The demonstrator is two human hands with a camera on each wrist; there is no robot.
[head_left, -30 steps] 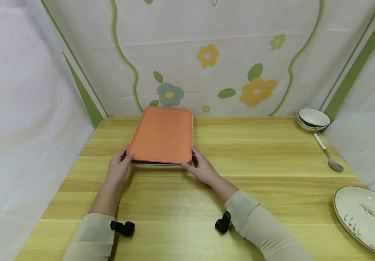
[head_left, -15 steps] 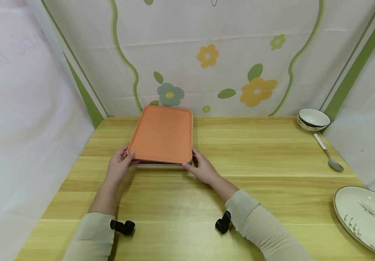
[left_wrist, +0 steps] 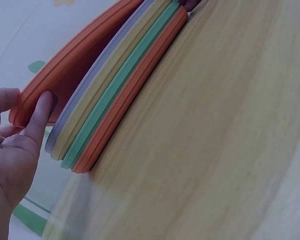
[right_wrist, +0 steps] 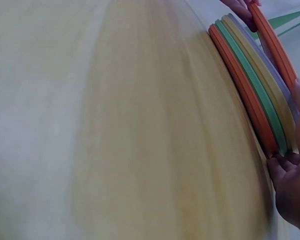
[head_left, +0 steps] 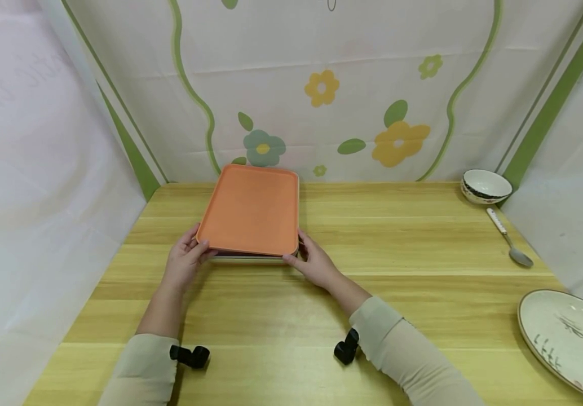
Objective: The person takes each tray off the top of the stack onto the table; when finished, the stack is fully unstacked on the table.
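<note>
A rectangular orange tray (head_left: 252, 211) lies tilted on top of a stack of trays at the back left of the table. My left hand (head_left: 184, 260) pinches its near left corner, thumb on one face and fingers on the other. That corner is raised, leaving a wedge-shaped gap over the purple tray (left_wrist: 85, 100). Below it are a yellow tray (left_wrist: 110, 77), a green tray (left_wrist: 122, 80) and another orange tray (left_wrist: 130, 90). My right hand (head_left: 319, 265) grips the near right corner, its thumb at the top tray's rim and its fingers against the lower trays' edges.
A patterned bowl (head_left: 486, 186) stands at the back right corner. In front of it lies a spoon (head_left: 509, 239) with a white handle. A large oval plate (head_left: 565, 338) is at the front right. Fabric with printed flowers (head_left: 398, 144) hangs behind the table (head_left: 398, 237).
My left hand has lifted the top tray's left side slightly, and its fingers now show further underneath. My right hand has stayed at the near right corner.
</note>
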